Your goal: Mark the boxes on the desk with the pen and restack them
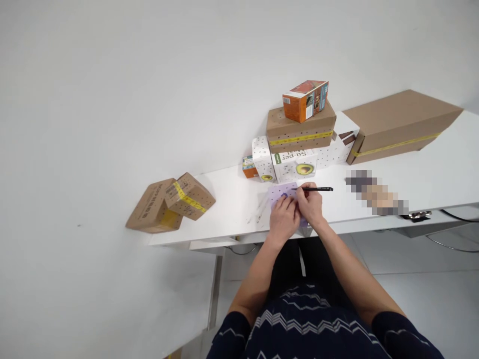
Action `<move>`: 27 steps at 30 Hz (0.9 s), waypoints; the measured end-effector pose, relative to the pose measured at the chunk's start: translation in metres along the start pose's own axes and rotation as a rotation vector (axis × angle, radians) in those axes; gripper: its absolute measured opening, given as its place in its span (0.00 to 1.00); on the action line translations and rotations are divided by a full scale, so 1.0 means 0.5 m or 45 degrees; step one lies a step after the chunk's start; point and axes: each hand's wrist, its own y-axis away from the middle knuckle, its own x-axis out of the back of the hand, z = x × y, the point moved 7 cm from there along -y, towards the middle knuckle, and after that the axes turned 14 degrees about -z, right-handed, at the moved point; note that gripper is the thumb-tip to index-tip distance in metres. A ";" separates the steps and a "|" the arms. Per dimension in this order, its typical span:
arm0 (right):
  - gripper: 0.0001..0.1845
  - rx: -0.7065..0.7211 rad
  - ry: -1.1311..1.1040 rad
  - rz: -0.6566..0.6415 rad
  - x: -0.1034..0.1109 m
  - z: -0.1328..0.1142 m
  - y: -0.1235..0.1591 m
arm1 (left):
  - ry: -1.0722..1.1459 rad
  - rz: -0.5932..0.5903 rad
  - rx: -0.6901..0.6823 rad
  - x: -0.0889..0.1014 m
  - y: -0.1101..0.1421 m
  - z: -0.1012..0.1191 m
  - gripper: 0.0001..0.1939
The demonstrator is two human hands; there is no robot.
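Note:
A flat-looking purple piece point(279, 190) with dark dots lies on the white table in front of me; whether it is a box or a sheet I cannot tell. Across its lower part rests my left hand point(284, 217), fingers laid over the surface, covering much of it. My right hand point(310, 203) is closed on a slim black pen point(322, 189), the tip at the purple piece's upper right and the other end pointing right. Both hands are side by side and close together.
Behind the hands stand white avocado boxes point(295, 166), with a brown carton point(301, 130) and an orange box point(305, 102) stacked above. A long carton point(404, 124) lies to the right. Two cartons lean together on the left, including a small carton point(190, 196). A blurred patch point(376, 193) covers something rightward.

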 end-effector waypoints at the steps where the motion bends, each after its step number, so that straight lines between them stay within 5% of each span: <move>1: 0.08 0.005 0.038 -0.012 -0.001 -0.002 0.002 | 0.011 0.013 -0.001 0.000 0.001 -0.001 0.15; 27: 0.15 0.039 0.345 -0.155 -0.014 -0.020 -0.001 | 0.084 0.067 0.020 -0.002 0.001 -0.005 0.17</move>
